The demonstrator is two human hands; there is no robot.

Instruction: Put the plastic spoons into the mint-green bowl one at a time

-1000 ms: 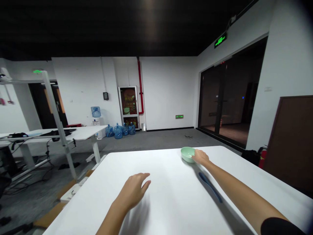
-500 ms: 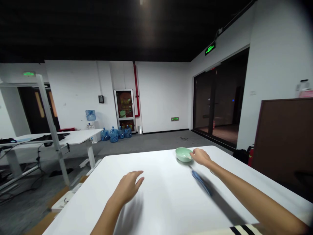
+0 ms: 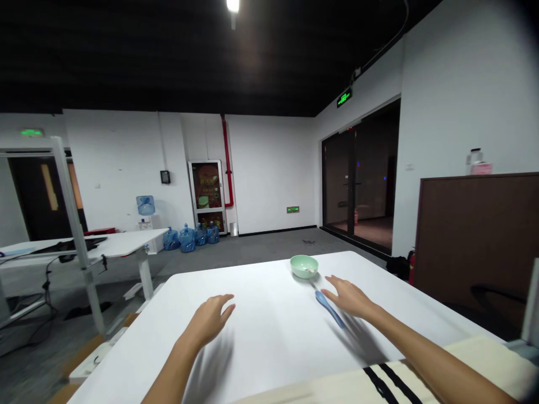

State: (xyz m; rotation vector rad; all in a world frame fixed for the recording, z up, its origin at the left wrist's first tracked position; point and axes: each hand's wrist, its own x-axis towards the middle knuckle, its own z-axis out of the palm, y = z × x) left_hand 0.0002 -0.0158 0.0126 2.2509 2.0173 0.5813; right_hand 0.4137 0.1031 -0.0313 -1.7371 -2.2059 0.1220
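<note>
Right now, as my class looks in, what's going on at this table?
A person's right hand is open beside a blue spoon on a white table; whether they touch is unclear. The left hand, also open, is over the table, holding nothing. A green bowl stands beyond the spoon, near the table's far edge.

White walls (image 3: 275, 174) meet a black ceiling (image 3: 168, 67) where one bright lamp (image 3: 233, 5) shines, and a red pipe (image 3: 226, 163) runs down beside a framed cabinet (image 3: 208, 191) — blue water bottles (image 3: 187, 239) stand on the grey floor (image 3: 252, 246) near its foot. On the right, dark-framed glass doors (image 3: 337, 177) stand below a lit green exit sign (image 3: 344, 99), with a brown partition (image 3: 475, 230) nearer by. At the left is a white desk (image 3: 126, 240), a dark door (image 3: 27, 196) with narrow lighter panels (image 3: 49, 188) behind it.
</note>
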